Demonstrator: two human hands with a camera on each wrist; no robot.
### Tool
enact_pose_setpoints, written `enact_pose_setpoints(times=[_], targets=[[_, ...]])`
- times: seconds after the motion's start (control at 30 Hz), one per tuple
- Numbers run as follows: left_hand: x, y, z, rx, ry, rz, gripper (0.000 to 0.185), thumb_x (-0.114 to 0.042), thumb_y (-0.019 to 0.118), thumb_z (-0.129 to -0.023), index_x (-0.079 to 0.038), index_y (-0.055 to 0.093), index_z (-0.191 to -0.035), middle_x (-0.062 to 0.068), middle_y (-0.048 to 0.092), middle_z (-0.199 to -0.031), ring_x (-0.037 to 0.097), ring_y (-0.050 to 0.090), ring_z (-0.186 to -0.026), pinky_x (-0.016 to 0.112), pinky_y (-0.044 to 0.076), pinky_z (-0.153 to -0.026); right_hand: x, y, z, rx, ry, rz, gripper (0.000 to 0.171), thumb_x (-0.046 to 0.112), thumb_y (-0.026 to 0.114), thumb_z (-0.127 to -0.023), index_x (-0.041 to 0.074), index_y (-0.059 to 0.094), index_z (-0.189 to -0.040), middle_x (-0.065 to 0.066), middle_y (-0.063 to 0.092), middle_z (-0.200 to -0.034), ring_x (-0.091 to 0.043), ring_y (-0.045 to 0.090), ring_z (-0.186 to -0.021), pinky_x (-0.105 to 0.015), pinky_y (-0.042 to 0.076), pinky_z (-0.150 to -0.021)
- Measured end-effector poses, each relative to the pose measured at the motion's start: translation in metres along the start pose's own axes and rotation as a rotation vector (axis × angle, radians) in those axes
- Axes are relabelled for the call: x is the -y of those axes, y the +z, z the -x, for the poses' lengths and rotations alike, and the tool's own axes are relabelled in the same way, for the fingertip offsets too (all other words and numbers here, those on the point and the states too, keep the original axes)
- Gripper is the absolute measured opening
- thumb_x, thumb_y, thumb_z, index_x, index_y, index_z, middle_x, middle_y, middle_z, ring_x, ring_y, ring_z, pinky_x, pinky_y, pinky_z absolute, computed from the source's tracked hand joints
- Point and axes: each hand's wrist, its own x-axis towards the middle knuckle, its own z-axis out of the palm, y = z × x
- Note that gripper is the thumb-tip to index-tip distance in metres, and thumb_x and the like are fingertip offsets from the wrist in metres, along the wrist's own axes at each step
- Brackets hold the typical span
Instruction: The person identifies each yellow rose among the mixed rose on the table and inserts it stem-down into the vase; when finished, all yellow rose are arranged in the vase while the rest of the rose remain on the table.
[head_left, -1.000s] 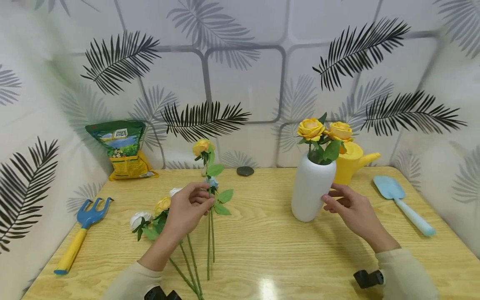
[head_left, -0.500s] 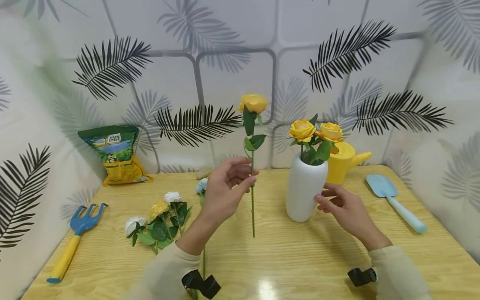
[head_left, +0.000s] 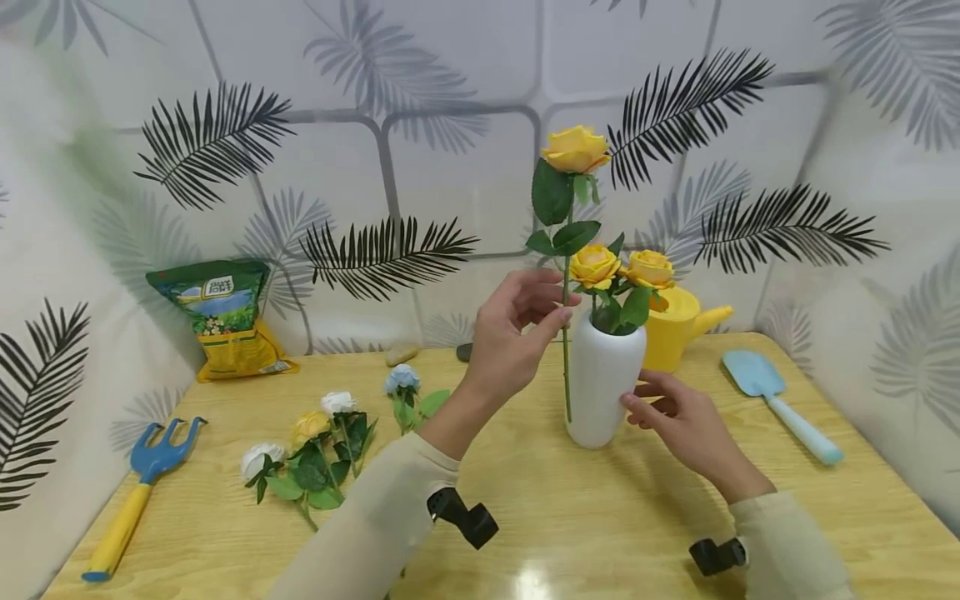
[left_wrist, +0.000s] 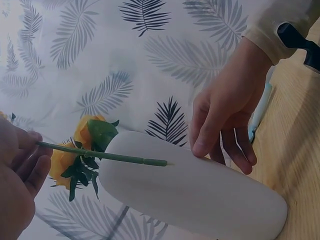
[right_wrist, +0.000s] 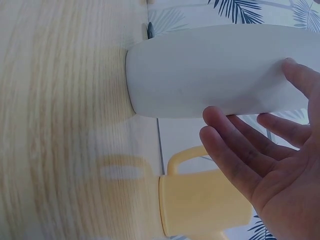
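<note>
My left hand (head_left: 513,333) pinches the green stem of a yellow rose (head_left: 576,152) between thumb and fingers. The rose stands upright, its bloom well above the vase and its lower stem overlapping the vase's left side in the head view. In the left wrist view the bare stem end (left_wrist: 155,162) lies across the white vase (head_left: 606,379). Two yellow roses (head_left: 596,267) stand in the vase. My right hand (head_left: 686,421) rests against the vase's right side, thumb tip on its wall and fingers loosely extended in the right wrist view.
On the left lie white, yellow and blue roses (head_left: 309,427) and a blue hand fork (head_left: 161,454). A green and yellow bag (head_left: 232,321) stands behind them. A yellow watering can (head_left: 667,333) is behind the vase; a light blue trowel (head_left: 780,404) lies at right.
My left hand has lifted the yellow rose from the left, beside the blue one, and carried it up and right to the vase. The right hand keeps its place against the vase.
</note>
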Motion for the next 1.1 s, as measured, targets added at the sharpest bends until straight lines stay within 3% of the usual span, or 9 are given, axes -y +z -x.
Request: enact_pose_setpoints(times=[0.27, 0.7, 0.87, 1.1], targets=[[0.000, 0.009, -0.022, -0.088, 0.022, -0.008, 0.033, 0.005, 0.065, -0.094, 0.004, 0.055, -0.126, 0.023, 0.072, -0.109, 0.032, 0.069, -0.089, 0.021, 0.054, -0.078, 0.001, 0.003, 0.000, -0.003, -0.023, -0.017, 0.057, 0.037, 0.061, -0.102, 0.001, 0.050, -0.145, -0.025, 0.067, -0.126, -0.023, 0.073, -0.091, -0.033, 0.060, -0.078], [-0.010, 0.019, -0.063, -0.223, 0.160, -0.088, 0.032, 0.003, 0.063, -0.096, 0.006, 0.054, -0.126, 0.020, 0.071, -0.112, 0.027, 0.067, -0.089, 0.020, 0.055, -0.084, 0.002, 0.001, -0.001, 0.003, -0.016, -0.016, 0.058, 0.037, 0.061, -0.101, 0.002, 0.049, -0.145, -0.024, 0.067, -0.127, -0.023, 0.073, -0.093, -0.034, 0.061, -0.079], [-0.005, 0.020, -0.066, -0.264, 0.184, -0.115, 0.031, 0.003, 0.063, -0.096, 0.006, 0.054, -0.125, 0.020, 0.072, -0.112, 0.027, 0.066, -0.087, 0.021, 0.055, -0.083, 0.002, 0.000, 0.000, -0.001, -0.012, -0.012, 0.057, 0.037, 0.061, -0.101, 0.002, 0.050, -0.145, -0.023, 0.067, -0.126, -0.023, 0.073, -0.092, -0.031, 0.060, -0.078], [0.005, 0.025, -0.056, -0.224, 0.122, -0.186, 0.030, 0.000, 0.066, -0.096, 0.004, 0.056, -0.124, 0.017, 0.072, -0.111, 0.025, 0.068, -0.086, 0.018, 0.056, -0.083, 0.002, 0.000, 0.001, 0.000, -0.006, -0.021, 0.057, 0.037, 0.061, -0.101, 0.002, 0.050, -0.145, -0.024, 0.067, -0.127, -0.025, 0.074, -0.093, -0.036, 0.061, -0.080]])
